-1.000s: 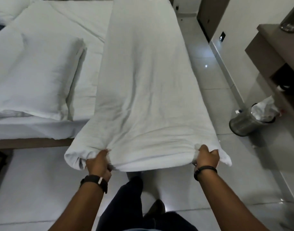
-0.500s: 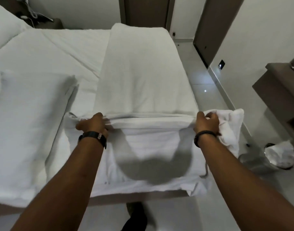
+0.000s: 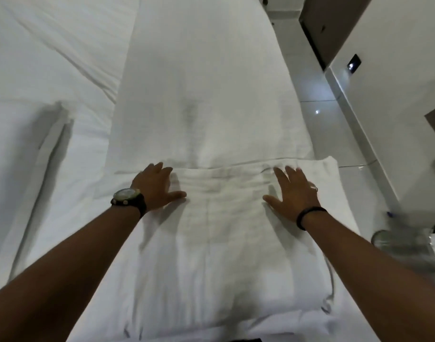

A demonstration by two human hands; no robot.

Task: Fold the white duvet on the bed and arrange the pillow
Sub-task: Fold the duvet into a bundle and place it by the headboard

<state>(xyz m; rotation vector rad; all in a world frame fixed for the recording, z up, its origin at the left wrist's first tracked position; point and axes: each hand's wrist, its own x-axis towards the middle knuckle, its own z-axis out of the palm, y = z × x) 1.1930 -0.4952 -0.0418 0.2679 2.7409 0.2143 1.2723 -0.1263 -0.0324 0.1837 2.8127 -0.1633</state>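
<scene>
White duvet (image 3: 211, 99) end now folded over, both hands released, flat.

No text, label, brand, number or sign is showing legibly anywhere in this view. The wristwatch (image 3: 126, 195) is facing the camera, but its dial is too small and blurred for any numerals or maker's name to be read. The dark wall plate (image 3: 354, 63) is glinting with a small light and is carrying no mark that can be made out.
</scene>
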